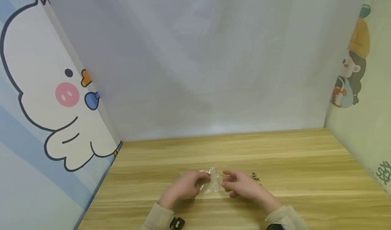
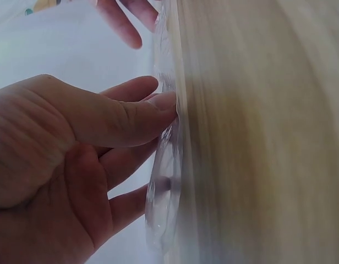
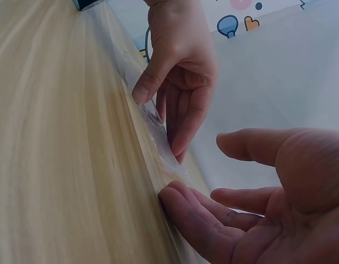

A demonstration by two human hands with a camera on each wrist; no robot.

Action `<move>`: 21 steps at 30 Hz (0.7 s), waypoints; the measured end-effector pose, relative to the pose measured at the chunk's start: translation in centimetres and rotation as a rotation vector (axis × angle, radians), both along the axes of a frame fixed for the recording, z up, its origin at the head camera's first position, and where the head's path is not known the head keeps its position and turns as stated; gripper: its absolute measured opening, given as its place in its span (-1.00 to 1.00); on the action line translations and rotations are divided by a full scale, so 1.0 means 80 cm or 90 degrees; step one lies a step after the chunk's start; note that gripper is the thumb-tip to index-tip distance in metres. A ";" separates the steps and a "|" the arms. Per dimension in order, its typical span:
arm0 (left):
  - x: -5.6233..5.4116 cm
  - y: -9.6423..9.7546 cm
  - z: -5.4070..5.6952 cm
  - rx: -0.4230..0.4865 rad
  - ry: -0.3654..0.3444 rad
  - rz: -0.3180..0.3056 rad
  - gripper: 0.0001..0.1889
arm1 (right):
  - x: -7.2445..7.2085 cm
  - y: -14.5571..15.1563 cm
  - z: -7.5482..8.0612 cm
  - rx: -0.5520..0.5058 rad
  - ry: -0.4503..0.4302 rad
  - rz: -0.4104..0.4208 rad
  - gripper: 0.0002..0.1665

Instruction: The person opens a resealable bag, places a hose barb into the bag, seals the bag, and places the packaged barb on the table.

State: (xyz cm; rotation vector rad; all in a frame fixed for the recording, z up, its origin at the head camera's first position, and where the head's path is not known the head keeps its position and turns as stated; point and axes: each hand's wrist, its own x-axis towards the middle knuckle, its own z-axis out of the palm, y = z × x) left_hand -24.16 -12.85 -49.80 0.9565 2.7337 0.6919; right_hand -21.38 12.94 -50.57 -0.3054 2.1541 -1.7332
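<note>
Lying under left grip (image 1: 185, 186): clear bag (image 1: 215, 181), right grip (image 1: 243, 186) just beside.

Touching the clear plastic bag (image 1: 215, 180) with the left hand (image 1: 187, 185) at lower centre, poising the right hand (image 1: 245, 186) just beside it, near small metallic pieces (image 1: 255, 177), over the wooden tabletop (image 1: 305, 162)!

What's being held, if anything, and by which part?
Left hand touches the bag short of its right end; can't tell if it grips it. Right hand holds nothing.
</note>
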 end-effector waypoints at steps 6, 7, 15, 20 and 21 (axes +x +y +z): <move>-0.001 0.001 -0.001 -0.003 -0.004 -0.001 -0.39 | 0.000 -0.001 -0.002 -0.014 -0.007 0.013 -0.21; -0.001 0.001 -0.001 -0.006 -0.001 -0.002 -0.39 | 0.000 -0.001 -0.003 -0.017 -0.009 0.014 -0.21; 0.000 0.000 0.000 -0.013 -0.003 -0.002 -0.37 | 0.001 -0.006 -0.006 -0.028 -0.024 0.014 -0.20; -0.001 0.000 -0.001 -0.009 0.000 -0.008 -0.34 | 0.002 -0.008 -0.008 -0.033 -0.026 0.007 -0.20; -0.001 0.000 -0.001 -0.008 0.000 -0.009 -0.34 | 0.002 -0.009 -0.009 -0.034 -0.026 0.005 -0.20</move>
